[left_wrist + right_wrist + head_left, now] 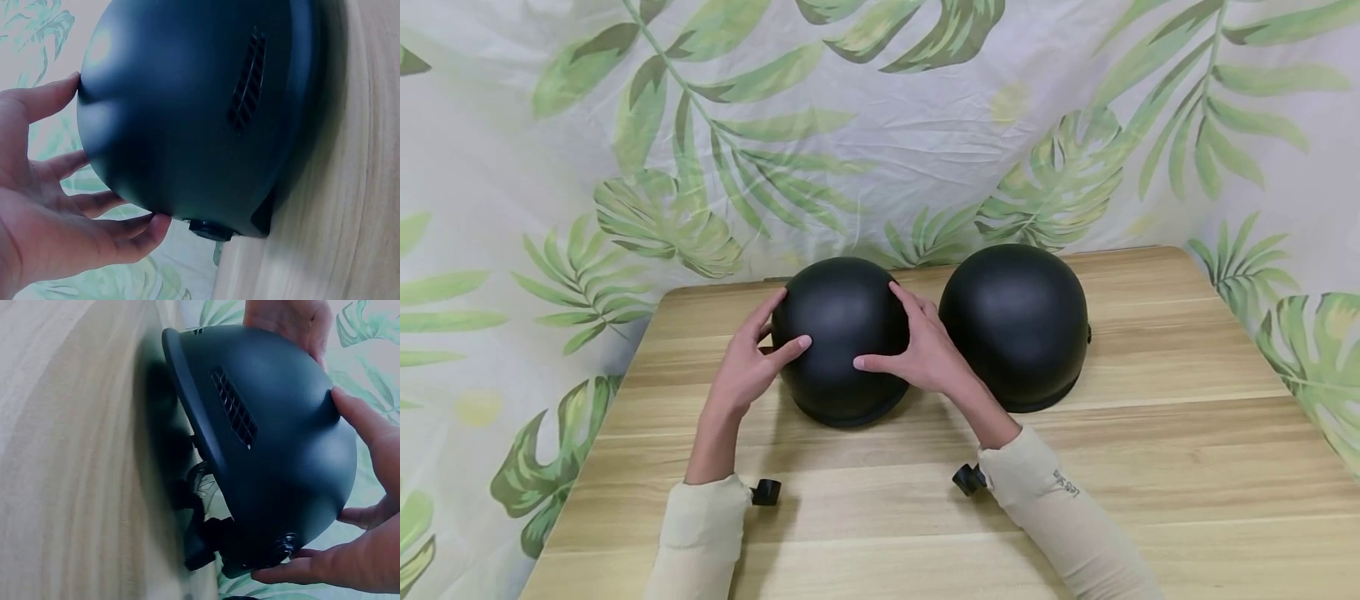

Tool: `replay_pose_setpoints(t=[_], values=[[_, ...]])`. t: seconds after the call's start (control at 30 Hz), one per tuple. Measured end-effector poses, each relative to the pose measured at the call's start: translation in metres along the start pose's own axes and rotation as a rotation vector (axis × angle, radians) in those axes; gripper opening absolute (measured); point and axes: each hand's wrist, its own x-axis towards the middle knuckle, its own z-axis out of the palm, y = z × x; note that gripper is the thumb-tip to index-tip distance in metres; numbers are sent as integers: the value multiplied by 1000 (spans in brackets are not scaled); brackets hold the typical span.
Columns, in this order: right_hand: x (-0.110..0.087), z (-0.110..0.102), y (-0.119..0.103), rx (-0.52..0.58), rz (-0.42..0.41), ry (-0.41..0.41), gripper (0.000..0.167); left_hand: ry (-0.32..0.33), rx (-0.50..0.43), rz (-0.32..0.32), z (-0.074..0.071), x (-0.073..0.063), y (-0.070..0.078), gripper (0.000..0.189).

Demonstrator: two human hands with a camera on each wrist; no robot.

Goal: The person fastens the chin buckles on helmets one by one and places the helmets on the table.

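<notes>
A black helmet (pixel 842 325) with a smooth round shell is held between both hands, crown upward, over the left part of the table. My left hand (pixel 747 367) grips its left side, thumb on the shell and fingers spread around the back. On the opposite side my right hand (pixel 931 350) holds it the same way. Slatted vents (pixel 248 84) show in the shell. In the right wrist view the helmet tilts, and dark straps (pixel 199 540) hang below its raised rim. A round knob (pixel 284 547) sits near the right fingertips.
A second black helmet (pixel 1015 325) stands crown up close to the right hand, with a small knob at its right side. The wooden table (pixel 1150 467) ends at the back against a leaf-printed cloth (pixel 925 150). Black mounts (pixel 766 492) protrude from both sleeves.
</notes>
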Motion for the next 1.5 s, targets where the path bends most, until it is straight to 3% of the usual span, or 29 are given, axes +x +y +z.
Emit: replay_pose_setpoints(t=[0.3, 0.77, 0.87, 0.97, 1.07, 1.17, 1.33, 1.5], values=[[6, 13, 8, 27, 22, -22, 121, 8, 21, -29, -6, 0, -2, 86], [11, 23, 13, 85, -65, -106, 106, 1, 17, -32, -30, -5, -11, 85], [13, 23, 14, 106, -67, -120, 99, -5, 11, -32, -36, -5, -15, 85], [17, 17, 19, 193, -50, -126, 85, -13, 5, -40, -40, -5, -19, 84], [20, 10, 22, 282, -30, -115, 68, -9, -1, -64, -42, -3, -22, 83], [21, 4, 20, 300, -16, -92, 58, -11, -7, -98, -44, -3, -23, 83], [19, 5, 17, 296, -10, -74, 53, -39, -2, -134, -46, -2, -25, 87], [17, 11, 15, 262, -15, -71, 55, -32, 3, -126, -46, -2, -25, 87]])
